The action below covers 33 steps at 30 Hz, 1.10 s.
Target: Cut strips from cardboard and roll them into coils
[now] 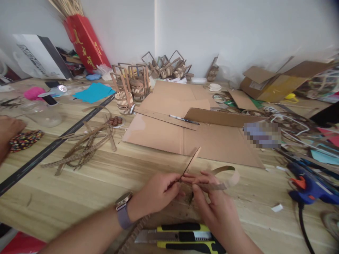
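My left hand (159, 192), with a watch on its wrist, pinches the lower end of a thin flat wooden strip (191, 161) that rises up and to the right. My right hand (212, 201) is closed on a curved, bent wooden strip (227, 176) that loops out to the right of the fingers. The two hands meet fingertip to fingertip over the wooden table (79, 190). A yellow and black utility knife (180, 237) lies just below my hands near the table's front edge.
Flattened cardboard (185, 130) with a pen lies behind my hands. A pile of notched wooden strips (84, 146) and a long black ruler (53, 146) lie left. A blue glue gun (309, 188) rests right. Wooden baskets (132, 88) stand behind. Another person's hand (7, 132) shows at the left edge.
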Available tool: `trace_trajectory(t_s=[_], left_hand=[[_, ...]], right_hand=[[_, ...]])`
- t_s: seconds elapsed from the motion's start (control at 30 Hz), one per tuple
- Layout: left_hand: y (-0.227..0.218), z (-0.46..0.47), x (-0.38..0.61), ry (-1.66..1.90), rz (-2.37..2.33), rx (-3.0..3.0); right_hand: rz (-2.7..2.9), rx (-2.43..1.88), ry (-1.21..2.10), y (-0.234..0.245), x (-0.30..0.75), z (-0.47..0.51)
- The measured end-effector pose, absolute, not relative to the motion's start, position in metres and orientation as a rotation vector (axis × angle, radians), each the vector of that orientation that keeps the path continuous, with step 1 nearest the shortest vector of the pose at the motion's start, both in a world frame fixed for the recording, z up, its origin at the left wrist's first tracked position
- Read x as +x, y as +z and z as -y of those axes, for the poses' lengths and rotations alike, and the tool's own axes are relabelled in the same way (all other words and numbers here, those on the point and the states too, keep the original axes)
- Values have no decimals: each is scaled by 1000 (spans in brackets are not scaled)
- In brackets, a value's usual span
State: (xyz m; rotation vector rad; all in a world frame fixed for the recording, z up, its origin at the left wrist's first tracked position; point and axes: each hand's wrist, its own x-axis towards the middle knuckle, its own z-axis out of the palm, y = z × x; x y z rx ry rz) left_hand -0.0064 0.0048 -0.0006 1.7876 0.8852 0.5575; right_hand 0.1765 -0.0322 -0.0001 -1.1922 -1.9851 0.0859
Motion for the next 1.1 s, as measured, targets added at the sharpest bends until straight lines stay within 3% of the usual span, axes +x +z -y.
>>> trace_trajectory(t_s=[0.67,1.1], left_hand=[[0,-5,-7,601,-888,1842],[-5,-9,-7,583,-929,1877]], right_hand=[[2048,-1148,0,-6,178,31],[2019,-1196,126,-8,180,34]])
